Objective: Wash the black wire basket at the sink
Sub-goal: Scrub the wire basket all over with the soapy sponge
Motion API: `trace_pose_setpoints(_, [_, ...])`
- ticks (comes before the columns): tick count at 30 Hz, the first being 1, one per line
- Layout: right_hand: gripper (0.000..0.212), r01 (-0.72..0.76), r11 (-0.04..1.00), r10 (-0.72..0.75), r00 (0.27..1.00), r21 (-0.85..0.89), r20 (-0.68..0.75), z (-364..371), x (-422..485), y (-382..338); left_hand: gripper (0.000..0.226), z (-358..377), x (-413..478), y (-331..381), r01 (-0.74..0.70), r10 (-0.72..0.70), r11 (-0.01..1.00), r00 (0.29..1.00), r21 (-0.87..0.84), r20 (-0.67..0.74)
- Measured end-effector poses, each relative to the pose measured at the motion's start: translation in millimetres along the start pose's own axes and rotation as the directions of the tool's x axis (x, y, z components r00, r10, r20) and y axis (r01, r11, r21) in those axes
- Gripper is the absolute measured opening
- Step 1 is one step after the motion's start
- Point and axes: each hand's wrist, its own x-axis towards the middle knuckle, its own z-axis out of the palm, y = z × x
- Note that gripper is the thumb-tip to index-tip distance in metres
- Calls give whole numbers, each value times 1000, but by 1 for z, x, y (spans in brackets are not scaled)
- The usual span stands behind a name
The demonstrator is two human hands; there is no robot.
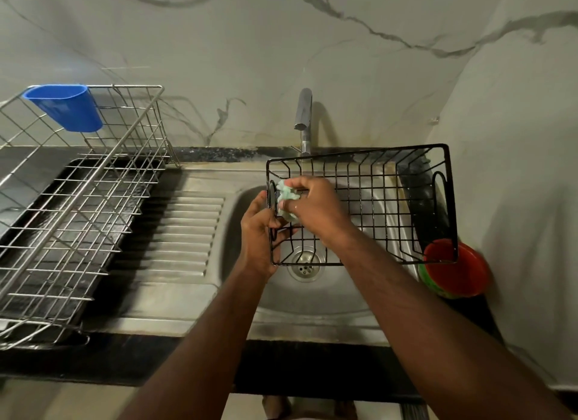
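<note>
The black wire basket (391, 194) hangs over the steel sink (312, 297), its open side facing me. My left hand (259, 232) grips the basket's left end wall from outside. My right hand (316, 207) reaches inside the basket and holds a pale green sponge (286, 197) pressed against that same left wall. A thin stream of water falls from the tap (304, 113) onto the basket's far rim.
A steel dish rack (78, 200) with a blue plastic cup holder (67, 106) stands on a black tray at the left. A ribbed drainboard (184, 232) lies between rack and basin. A red bowl (456, 268) sits at the sink's right edge, against the marble wall.
</note>
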Motion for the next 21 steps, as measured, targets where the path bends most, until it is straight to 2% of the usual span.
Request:
trace_pose_setpoints(3, [46, 57, 977, -51, 998, -207, 34, 5, 4, 2, 52, -2, 0, -2, 12, -12, 1000, 1000, 0, -9])
trace_pose_setpoints(5, [43, 104, 930, -111, 994, -353, 2, 9, 6, 1, 54, -2, 1, -4, 29, -28, 999, 999, 17, -31])
trace_pose_setpoints(7, [35, 123, 895, -158, 986, -430, -48, 11, 9, 4, 55, -2, 1, -6, 40, -39, 999, 999, 1, -30])
trace_pose_setpoints(9, [27, 103, 930, -137, 988, -352, -73, 10, 10, 5, 59, -4, 2, -6, 52, -53, 999, 997, -14, -47])
trace_pose_setpoints(11, [21, 76, 986, -84, 995, -148, -50, 7, 7, 3, 68, -7, 4, -5, 60, -60, 998, 995, 1, -76])
trace_pose_setpoints(14, [20, 107, 993, -107, 994, 43, -1, 6, -1, -3, 76, -7, 5, -2, 55, -55, 998, 995, -4, -88])
trace_pose_setpoints(17, [18, 169, 984, -172, 982, 54, 73, 6, -7, -12, 63, -5, 5, 0, 24, -27, 999, 996, -42, -84])
trace_pose_setpoints(19, [21, 171, 981, -182, 973, 87, 139, 5, -10, -18, 50, -4, 5, 1, 17, -22, 998, 997, -64, -72])
trace_pose_setpoints(21, [22, 152, 979, -172, 974, 137, 146, 5, -10, -18, 41, -3, 4, 3, 25, -29, 997, 998, -77, -53])
